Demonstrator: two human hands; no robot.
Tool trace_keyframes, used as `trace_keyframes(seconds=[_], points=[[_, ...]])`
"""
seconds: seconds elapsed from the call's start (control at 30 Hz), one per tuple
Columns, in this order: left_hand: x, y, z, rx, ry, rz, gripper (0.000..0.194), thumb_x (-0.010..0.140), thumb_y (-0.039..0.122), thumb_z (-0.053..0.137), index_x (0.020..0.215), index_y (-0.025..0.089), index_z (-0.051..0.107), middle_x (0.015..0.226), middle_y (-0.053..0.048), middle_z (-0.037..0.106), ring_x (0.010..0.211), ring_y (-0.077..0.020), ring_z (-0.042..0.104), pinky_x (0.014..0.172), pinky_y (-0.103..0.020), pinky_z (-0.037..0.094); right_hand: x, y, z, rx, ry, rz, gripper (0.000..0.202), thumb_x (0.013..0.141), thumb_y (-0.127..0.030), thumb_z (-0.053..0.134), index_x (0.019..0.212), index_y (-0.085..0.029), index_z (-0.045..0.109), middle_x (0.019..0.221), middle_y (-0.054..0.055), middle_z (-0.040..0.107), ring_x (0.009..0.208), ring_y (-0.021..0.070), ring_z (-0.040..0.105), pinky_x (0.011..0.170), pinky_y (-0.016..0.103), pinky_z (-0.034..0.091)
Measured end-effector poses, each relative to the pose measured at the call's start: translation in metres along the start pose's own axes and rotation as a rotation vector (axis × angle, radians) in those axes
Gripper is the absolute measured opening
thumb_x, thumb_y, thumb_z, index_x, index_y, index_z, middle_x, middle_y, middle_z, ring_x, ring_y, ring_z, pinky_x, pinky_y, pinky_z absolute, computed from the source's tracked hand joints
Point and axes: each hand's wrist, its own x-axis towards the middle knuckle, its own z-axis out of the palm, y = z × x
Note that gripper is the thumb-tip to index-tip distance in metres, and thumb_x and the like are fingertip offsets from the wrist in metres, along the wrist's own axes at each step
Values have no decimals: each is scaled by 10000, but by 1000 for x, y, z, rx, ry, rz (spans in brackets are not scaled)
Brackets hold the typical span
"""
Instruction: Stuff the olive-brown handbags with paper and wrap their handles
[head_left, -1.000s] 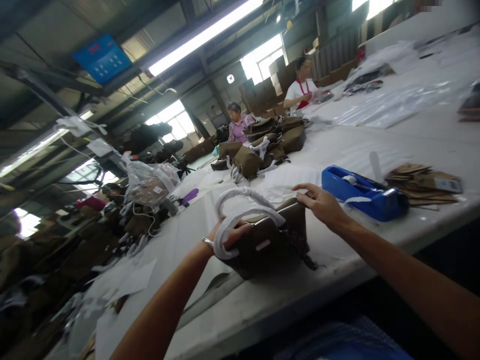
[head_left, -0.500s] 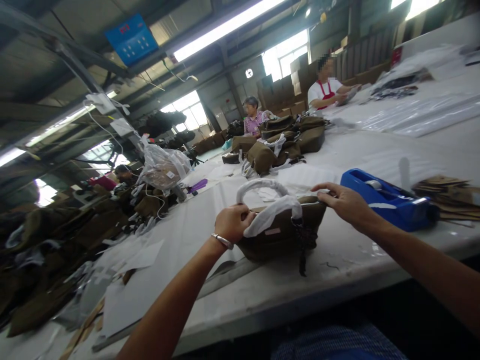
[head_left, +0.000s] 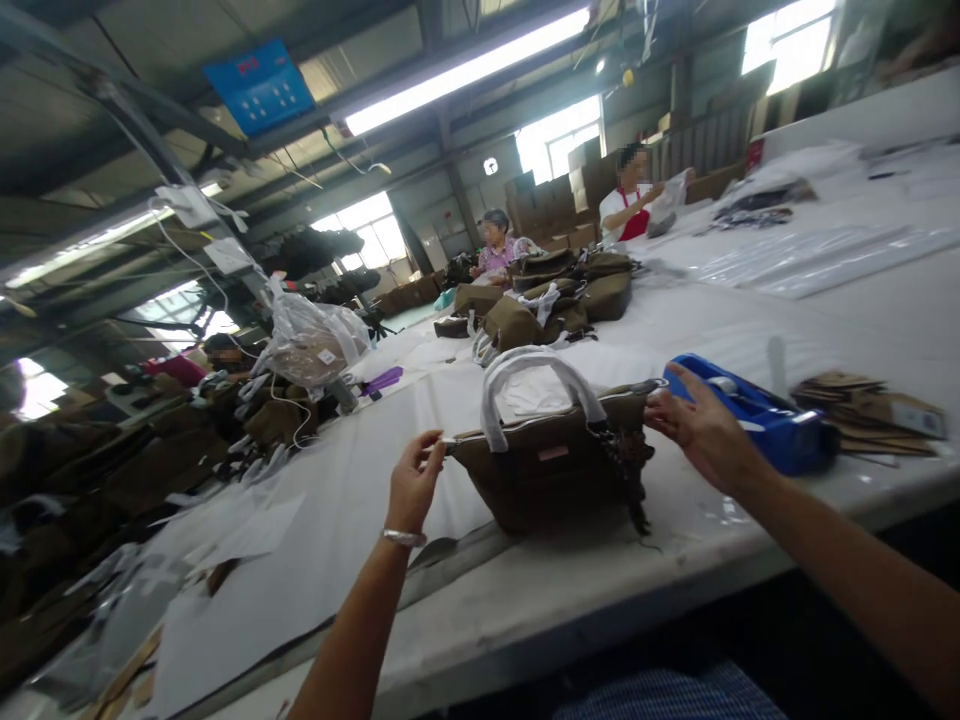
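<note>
An olive-brown handbag [head_left: 555,480] stands upright near the front edge of the white table. Its two raised handles [head_left: 541,362] are wrapped in white material, and a pinkish label [head_left: 553,454] sits on its front. A dark tassel-like charm [head_left: 631,470] hangs at its right side. My left hand [head_left: 418,480] pinches the left end of the bag's top edge. At the opposite top corner, my right hand [head_left: 694,425] has its thumb and some fingers closed on the bag, while the index finger points up.
Just right of the bag is a blue tape dispenser [head_left: 757,415], with brown cardboard tags [head_left: 874,415] beyond it. More olive bags [head_left: 551,300] are heaped farther back. Two people work across the table. A post with a plastic bag [head_left: 315,335] rises at left.
My left hand has moved left from beside the handle to the bag's left top end. The bag's top is now stretched wider and both handles stand up. My right hand stays at the right corner.
</note>
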Motion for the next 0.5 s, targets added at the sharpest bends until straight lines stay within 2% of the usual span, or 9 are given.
trace_keyframes(seconds=[0.03, 0.07, 0.1, 0.13, 0.17, 0.27, 0.33, 0.43, 0.5], points=[[-8, -7, 8, -47, 35, 42, 762, 821, 706, 637, 1386, 204, 539, 1383, -153, 605, 1130, -244, 636, 906, -338, 533, -8, 13, -2, 10, 12, -34, 887, 833, -560, 718, 1569, -327, 281, 1173, 54, 693, 1076, 197, 681, 958, 328, 568], [-16, -15, 18, -106, 51, 70, 905, 795, 717, 666, 1521, 263, 372, 1575, -149, 426, 1334, -268, 530, 1033, -368, 485, -15, 27, -4, -16, 17, -58, 925, 850, -598, 691, 1596, -348, 204, 1366, 78, 623, 1270, 220, 601, 1067, 372, 513], [-23, -23, 29, -173, 44, 80, 1057, 752, 718, 715, 1589, 311, 213, 1667, -140, 270, 1459, -286, 406, 1113, -395, 431, -22, 41, -5, -67, 18, -64, 961, 840, -633, 689, 1605, -348, 181, 1501, 93, 525, 1393, 239, 500, 1128, 405, 462], [-28, -32, 42, -274, 11, 59, 1167, 720, 686, 771, 1611, 343, 101, 1696, -134, 197, 1517, -294, 319, 1159, -418, 386, -28, 55, -5, -105, 1, -54, 1006, 803, -656, 718, 1604, -327, 207, 1570, 110, 450, 1445, 270, 438, 1159, 440, 426], [-32, -39, 55, -352, -34, 17, 1215, 705, 660, 800, 1616, 350, 57, 1688, -140, 227, 1522, -300, 315, 1174, -437, 371, -32, 67, -3, -159, -26, -43, 1038, 758, -690, 739, 1590, -291, 265, 1577, 130, 442, 1448, 301, 433, 1166, 463, 414], [-37, -49, 88, -421, -107, -56, 1086, 718, 613, 814, 1584, 247, 271, 1530, -171, 503, 1417, -336, 479, 1172, -469, 386, -34, 86, 8, -276, -94, -15, 973, 704, -766, 727, 1452, -188, 495, 1393, 175, 625, 1302, 364, 581, 1121, 506, 459], [-40, -46, 99, -400, -74, -65, 981, 723, 585, 824, 1519, 202, 398, 1480, -161, 557, 1397, -345, 498, 1194, -461, 366, -29, 84, 13, -307, -82, -22, 858, 757, -782, 664, 1357, -175, 579, 1279, 162, 698, 1226, 366, 633, 1095, 513, 482], [-55, -36, 100, -470, -28, -95, 915, 769, 640, 764, 1511, 229, 418, 1524, -131, 522, 1458, -326, 426, 1221, -433, 333, -20, 74, 10, -334, -11, -68, 788, 824, -769, 596, 1376, -208, 574, 1357, 120, 661, 1309, 350, 574, 1158, 505, 415], [-66, -33, 97, -618, -72, -221, 835, 815, 772, 607, 1431, 214, 537, 1465, -137, 584, 1440, -337, 453, 1198, -459, 372, -17, 69, 6, -366, 47, -93, 805, 834, -767, 579, 1432, -229, 534, 1460, 96, 586, 1408, 341, 476, 1221, 506, 316]])
